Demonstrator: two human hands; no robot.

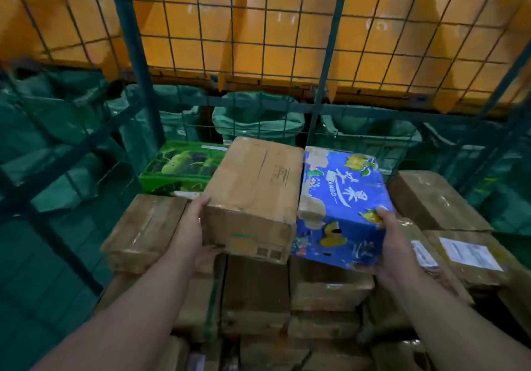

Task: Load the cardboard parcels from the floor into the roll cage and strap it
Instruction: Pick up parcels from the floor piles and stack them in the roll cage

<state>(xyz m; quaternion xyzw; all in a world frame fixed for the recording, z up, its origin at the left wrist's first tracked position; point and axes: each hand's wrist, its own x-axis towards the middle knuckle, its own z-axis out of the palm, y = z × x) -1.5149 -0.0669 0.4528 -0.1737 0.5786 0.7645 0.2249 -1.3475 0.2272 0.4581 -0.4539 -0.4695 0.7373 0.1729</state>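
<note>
Now, both your hands are loaded, one box each. Your left hand [198,228] grips the near left corner of the brown box [253,192], thumb on the left side face, fingers curled beneath. This is plain corrugated card, rectangular, with a dented and creased near edge, a tape seam running along its top and a faint printed stamp.

Your right hand [388,241] grips the near right corner of the blue box [342,198], thumb on the top edge, fingers under the base. Its card is glossy and printed with white script and yellow fruit; the skin is torn to bare brown at the near left corner.

The two boxes lie side by side with long faces touching, both tilted slightly, inside the cage [135,40], above the stack [255,290]. You cannot tell whether their far ends rest on anything.

The stack is brown parcels, several wrapped in shiny clear tape. A green box [181,166] with glossy print sits behind and left of the brown box. A labelled parcel [471,253] with a white sticker lies at the right.

The cage walls are green tube posts with thin square wire mesh. Beyond the mesh are green woven sacks [258,118], open-mouthed, under smooth yellow bins [287,40].
</note>
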